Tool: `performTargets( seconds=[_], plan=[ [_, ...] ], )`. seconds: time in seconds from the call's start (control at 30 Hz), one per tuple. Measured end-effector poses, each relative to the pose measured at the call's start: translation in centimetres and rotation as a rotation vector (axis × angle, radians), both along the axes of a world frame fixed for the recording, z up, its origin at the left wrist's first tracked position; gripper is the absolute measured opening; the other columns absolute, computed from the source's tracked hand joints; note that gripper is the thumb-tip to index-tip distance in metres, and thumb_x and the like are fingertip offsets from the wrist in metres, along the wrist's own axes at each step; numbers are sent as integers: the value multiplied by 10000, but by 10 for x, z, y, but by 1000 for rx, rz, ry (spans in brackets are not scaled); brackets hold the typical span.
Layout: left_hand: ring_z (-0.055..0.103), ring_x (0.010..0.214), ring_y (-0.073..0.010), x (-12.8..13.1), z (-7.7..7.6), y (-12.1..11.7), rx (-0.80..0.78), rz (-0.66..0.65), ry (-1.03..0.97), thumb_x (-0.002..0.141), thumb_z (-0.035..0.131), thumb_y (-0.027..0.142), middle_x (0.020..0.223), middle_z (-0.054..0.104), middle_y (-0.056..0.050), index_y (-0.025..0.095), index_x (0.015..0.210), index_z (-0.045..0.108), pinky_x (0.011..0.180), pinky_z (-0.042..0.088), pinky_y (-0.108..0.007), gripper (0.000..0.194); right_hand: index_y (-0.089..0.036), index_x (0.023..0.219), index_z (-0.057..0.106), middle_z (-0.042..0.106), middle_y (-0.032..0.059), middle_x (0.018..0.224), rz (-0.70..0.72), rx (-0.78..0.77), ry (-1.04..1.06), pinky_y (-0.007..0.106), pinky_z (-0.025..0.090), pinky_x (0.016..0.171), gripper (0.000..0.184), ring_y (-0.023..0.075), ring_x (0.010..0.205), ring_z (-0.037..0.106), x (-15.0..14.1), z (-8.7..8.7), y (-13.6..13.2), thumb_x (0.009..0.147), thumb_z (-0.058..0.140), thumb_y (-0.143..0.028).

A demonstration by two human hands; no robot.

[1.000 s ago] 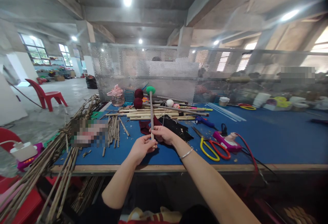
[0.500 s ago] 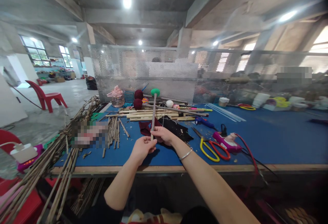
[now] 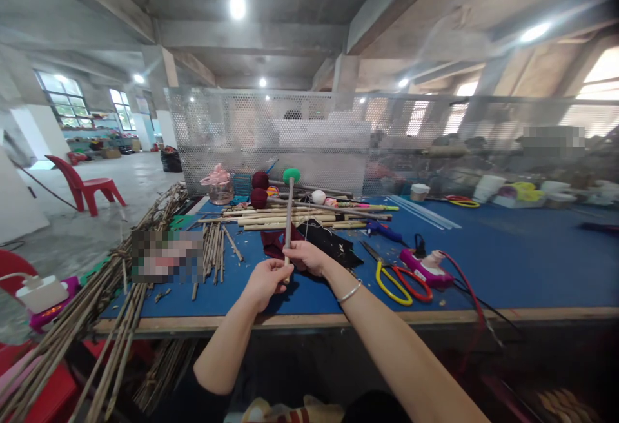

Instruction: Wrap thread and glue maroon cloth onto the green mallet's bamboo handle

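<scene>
A thin wooden stick (image 3: 289, 213) stands nearly upright in front of me, with a round green ball-shaped head (image 3: 291, 175) at its top. My left hand (image 3: 267, 283) is closed around the stick's lower end. Just above and to the right, my right hand (image 3: 306, 258) grips the same stick between thumb and fingers. Behind my hands lie a dark red cloth (image 3: 273, 243) and a black cloth (image 3: 329, 242) on the blue table mat (image 3: 507, 255).
Scissors with yellow and red handles (image 3: 403, 283), a blue glue gun (image 3: 384, 230) and a purple power strip (image 3: 425, 268) lie to the right. Short sticks (image 3: 214, 252) and long branches (image 3: 91, 320) are at the left. Dark red yarn balls (image 3: 259, 198) sit behind, before a perforated metal screen (image 3: 319, 152).
Both hands keep their hold on the stick and stay almost in place. The lower tip now shows slightly below the left thumb. The view has shifted very slightly.
</scene>
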State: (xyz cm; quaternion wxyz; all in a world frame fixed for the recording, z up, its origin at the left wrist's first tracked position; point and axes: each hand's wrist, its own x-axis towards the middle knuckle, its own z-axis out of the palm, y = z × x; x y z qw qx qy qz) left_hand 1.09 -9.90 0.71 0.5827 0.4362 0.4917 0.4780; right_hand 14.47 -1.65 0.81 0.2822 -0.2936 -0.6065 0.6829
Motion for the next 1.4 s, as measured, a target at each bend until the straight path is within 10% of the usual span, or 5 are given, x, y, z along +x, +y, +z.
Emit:
performTargets(
  seconds=[0.33,0.57,0.93,1.3,1.4],
  plan=[
    [615,609,-98,-9,4,-3,-94,-91,-202,794,534,294,751,650,-84,98,851,589,479,469,-147,211,-177,656,401,237,-128,406,46,-42,39,187,73,352,347,25,353,120,2,3,-1,682,652,-415],
    [574,562,-90,-18,9,10,22,169,188,795,491,381,836,631,-57,151,945,548,436,437,-175,280,-173,678,428,247,-130,408,40,10,-8,188,80,340,337,26,344,139,1,0,0,662,657,-421],
    [607,797,-201,-4,27,87,361,42,968,759,502,314,843,666,-107,102,970,613,742,434,-285,319,-179,678,418,296,-119,429,-19,130,-101,189,136,360,298,32,359,203,-5,-8,3,697,603,-411],
    [627,772,-192,-15,-2,84,326,301,988,791,457,277,848,673,-87,149,1052,544,697,430,-265,304,-175,1040,550,599,85,1040,-519,1021,-680,328,387,827,375,206,964,530,25,33,-15,692,627,-291],
    [633,722,-207,-12,-1,79,304,359,988,793,455,277,794,669,-70,163,1106,474,652,431,-279,333,-167,1081,539,619,90,1031,-571,921,-833,303,409,802,339,192,930,565,78,54,-27,770,527,-300]
  ],
)
